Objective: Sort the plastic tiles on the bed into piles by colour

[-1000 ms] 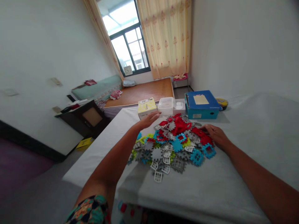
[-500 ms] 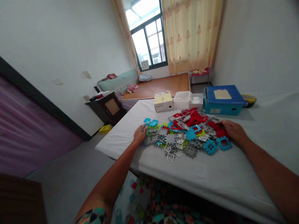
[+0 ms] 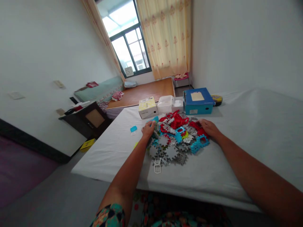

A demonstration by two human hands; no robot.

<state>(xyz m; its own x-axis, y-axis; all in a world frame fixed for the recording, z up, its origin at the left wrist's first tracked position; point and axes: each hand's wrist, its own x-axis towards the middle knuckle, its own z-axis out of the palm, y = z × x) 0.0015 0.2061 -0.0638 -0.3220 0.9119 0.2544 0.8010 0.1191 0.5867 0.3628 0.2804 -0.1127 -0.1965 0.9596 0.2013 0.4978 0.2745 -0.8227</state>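
As left hand [image 3: 148, 130], right hand [image 3: 208, 127] flank toothed pieces [image 3: 171, 152]; arms [image 3: 129, 173] outstretched; fingers [image 3: 151, 125]: closure unclear

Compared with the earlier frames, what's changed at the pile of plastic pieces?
The left hand moved down to the pile, whose left edge has shifted rightward; a blue piece now lies apart on the left. The right hand stays by the red pieces; the blue box hasn't moved.

2 arms [image 3: 127, 176] [image 3: 251, 167] forward, hands [image 3: 148, 130] [image 3: 209, 128] apart

There's one tile pile [image 3: 170, 137] and one blue box [image 3: 199, 102].
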